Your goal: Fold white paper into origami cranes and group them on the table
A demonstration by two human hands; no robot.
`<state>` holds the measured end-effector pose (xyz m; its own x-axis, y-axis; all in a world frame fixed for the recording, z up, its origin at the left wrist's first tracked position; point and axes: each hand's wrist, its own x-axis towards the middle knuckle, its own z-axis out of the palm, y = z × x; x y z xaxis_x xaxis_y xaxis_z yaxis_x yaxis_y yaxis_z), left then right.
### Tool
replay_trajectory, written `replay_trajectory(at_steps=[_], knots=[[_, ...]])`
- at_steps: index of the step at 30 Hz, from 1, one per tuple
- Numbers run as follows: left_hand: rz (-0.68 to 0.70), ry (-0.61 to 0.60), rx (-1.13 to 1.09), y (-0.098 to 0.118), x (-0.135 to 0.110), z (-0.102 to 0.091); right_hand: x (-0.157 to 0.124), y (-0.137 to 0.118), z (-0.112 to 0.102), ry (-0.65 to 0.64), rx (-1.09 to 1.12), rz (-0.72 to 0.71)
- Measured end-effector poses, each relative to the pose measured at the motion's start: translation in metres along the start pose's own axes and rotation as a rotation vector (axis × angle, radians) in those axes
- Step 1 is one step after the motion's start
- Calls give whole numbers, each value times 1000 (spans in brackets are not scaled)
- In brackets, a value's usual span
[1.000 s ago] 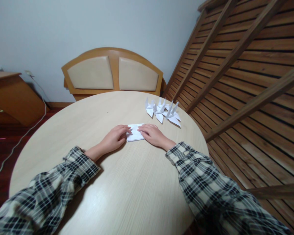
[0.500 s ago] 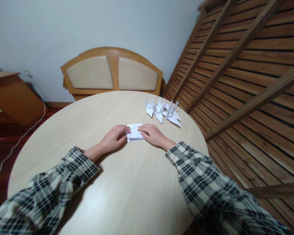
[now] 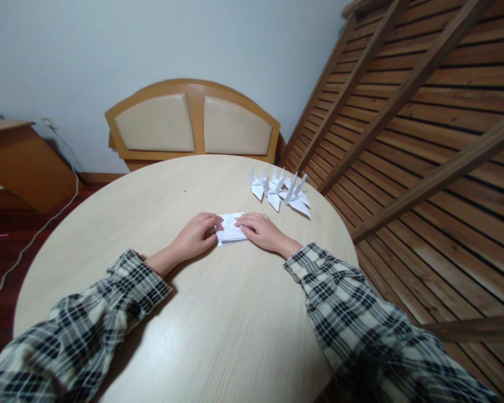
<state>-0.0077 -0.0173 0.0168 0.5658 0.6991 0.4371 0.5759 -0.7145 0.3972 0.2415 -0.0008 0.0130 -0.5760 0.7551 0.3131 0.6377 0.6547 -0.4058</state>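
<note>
A folded sheet of white paper (image 3: pixel 230 229) lies on the round table between my two hands, its layers slightly parted along the near edge. My left hand (image 3: pixel 200 232) grips the paper's left side, fingers curled over the edge. On the right side, my right hand (image 3: pixel 262 230) holds it with bent fingers on top; its thumb is partly hidden. Several white origami cranes (image 3: pixel 274 193) stand close together beyond my right hand, untouched.
The pale round table (image 3: pixel 218 324) has its far edge close to a wooden headboard (image 3: pixel 199 120) with cream panels. A slatted wooden frame (image 3: pixel 407 151) leans along the right side. At left are a wooden desk (image 3: pixel 29 168) and a white cable (image 3: pixel 37 232) on the floor.
The paper's near edge has shifted slightly toward me, and it lies a little more tilted. Both hands keep nearly the same place on it.
</note>
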Motion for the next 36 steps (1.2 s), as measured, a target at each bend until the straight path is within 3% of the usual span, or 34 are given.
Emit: replay_trajectory(at_steps=[12, 20, 36], knots=[[-20, -42, -7, 0, -1, -1, 0, 0, 1, 10, -8, -27], [79, -82, 18, -3, -3, 0, -1, 0, 0, 28, -10, -49], [-92, -43, -31, 1, 0, -3, -1, -2, -2, -33, 29, -58]])
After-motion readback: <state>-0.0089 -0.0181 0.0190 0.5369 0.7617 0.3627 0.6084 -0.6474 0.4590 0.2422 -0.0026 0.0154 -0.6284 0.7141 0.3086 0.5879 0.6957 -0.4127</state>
